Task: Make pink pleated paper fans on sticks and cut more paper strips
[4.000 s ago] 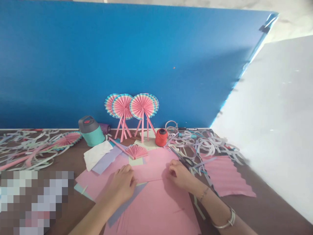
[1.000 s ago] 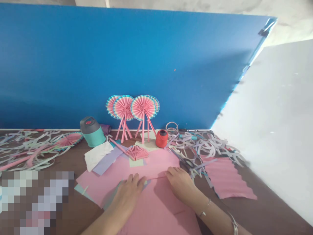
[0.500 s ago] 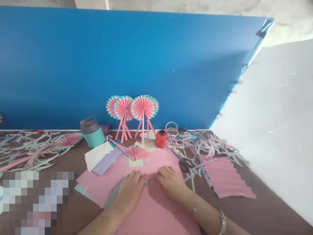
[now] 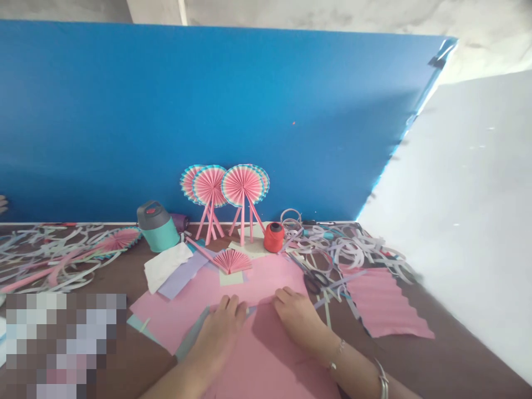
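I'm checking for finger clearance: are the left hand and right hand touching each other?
Apart. In the head view, pink paper shows in a plain gap between the fingers of the left hand and right hand.

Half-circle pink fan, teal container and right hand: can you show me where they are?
Half-circle pink fan [image 4: 231, 261]: head view, on the middle of its pleats.
Teal container [image 4: 160, 235]: head view, on its teal body.
Right hand [image 4: 296, 313]: head view, on the back of it.
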`<action>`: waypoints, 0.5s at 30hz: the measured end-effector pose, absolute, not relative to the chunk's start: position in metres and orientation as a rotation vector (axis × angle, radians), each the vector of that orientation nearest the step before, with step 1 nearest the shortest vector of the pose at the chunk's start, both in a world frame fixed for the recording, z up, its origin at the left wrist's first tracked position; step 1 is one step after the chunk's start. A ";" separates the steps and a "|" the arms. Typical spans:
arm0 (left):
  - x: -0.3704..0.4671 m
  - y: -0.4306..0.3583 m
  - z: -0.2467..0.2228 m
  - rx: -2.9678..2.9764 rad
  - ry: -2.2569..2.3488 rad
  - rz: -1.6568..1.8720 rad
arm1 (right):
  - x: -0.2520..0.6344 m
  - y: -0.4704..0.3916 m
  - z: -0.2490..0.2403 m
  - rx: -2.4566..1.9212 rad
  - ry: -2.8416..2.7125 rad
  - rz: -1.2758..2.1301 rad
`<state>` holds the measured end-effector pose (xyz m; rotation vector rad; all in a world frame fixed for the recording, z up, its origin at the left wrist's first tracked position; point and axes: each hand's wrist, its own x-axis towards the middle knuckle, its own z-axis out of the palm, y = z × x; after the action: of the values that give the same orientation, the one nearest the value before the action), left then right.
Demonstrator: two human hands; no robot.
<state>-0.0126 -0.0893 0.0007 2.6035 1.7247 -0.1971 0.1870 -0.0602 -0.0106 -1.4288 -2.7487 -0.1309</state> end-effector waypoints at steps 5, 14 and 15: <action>-0.022 -0.083 0.006 2.505 1.688 -0.109 | 0.195 -0.057 -0.004 -1.578 -2.707 -0.133; -0.025 -0.081 0.011 2.394 1.677 -0.152 | 0.203 -0.051 -0.005 -1.388 -2.713 -0.262; -0.025 -0.081 0.010 2.393 1.684 -0.145 | 0.203 -0.051 -0.004 -1.414 -2.711 -0.245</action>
<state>-0.0247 -0.0811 0.0105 2.3928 1.6845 -0.1448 0.2034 -0.0509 -0.0044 -1.4145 -2.7111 -0.2446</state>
